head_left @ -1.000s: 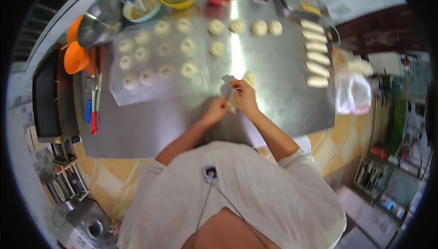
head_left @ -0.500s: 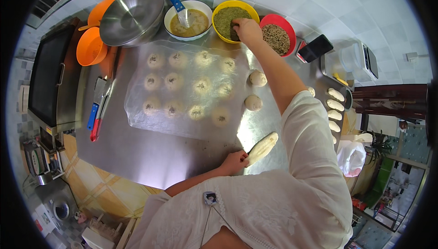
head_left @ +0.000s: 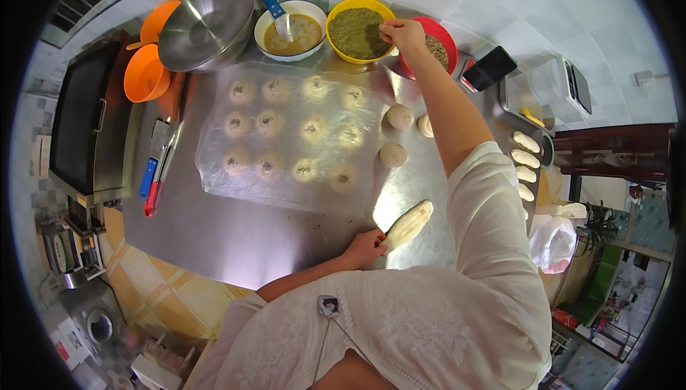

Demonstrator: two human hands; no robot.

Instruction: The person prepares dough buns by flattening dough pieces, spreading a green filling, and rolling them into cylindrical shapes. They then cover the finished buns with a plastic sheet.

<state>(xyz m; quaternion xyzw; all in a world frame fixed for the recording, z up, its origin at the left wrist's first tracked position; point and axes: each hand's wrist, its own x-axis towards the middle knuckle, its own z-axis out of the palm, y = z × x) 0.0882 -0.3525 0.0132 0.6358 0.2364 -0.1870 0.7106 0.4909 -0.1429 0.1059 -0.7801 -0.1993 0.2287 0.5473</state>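
A long flattened piece of dough (head_left: 411,227) lies slantwise on the steel table. My left hand (head_left: 365,248) is closed at its lower left end, with the fingers pinched on the edge. At the far side, my right hand (head_left: 404,35) is above the right rim of a yellow bowl (head_left: 341,55) of green crumbly filling (head_left: 355,31). Its fingertips are pressed together; whatever they hold is too small to make out. Behind that hand stands a red bowl (head_left: 451,47) with grainy brown filling. Round dough balls (head_left: 393,155) sit beyond the flattened piece.
Clear plastic sheeting (head_left: 286,195) covers rows of dough balls. A white bowl (head_left: 319,8) of yellowish liquid holds a blue-handled scraper. Left of it are a steel bowl (head_left: 206,29) and orange bowls (head_left: 145,79). Knives (head_left: 154,168) lie left; a phone (head_left: 489,68) and shaped dough pieces (head_left: 525,158) are right.
My right hand has lifted out of the green filling and shifted right to the bowl's rim, fingers pinched. The left hand stays at the flattened dough. The whole view has shifted slightly.
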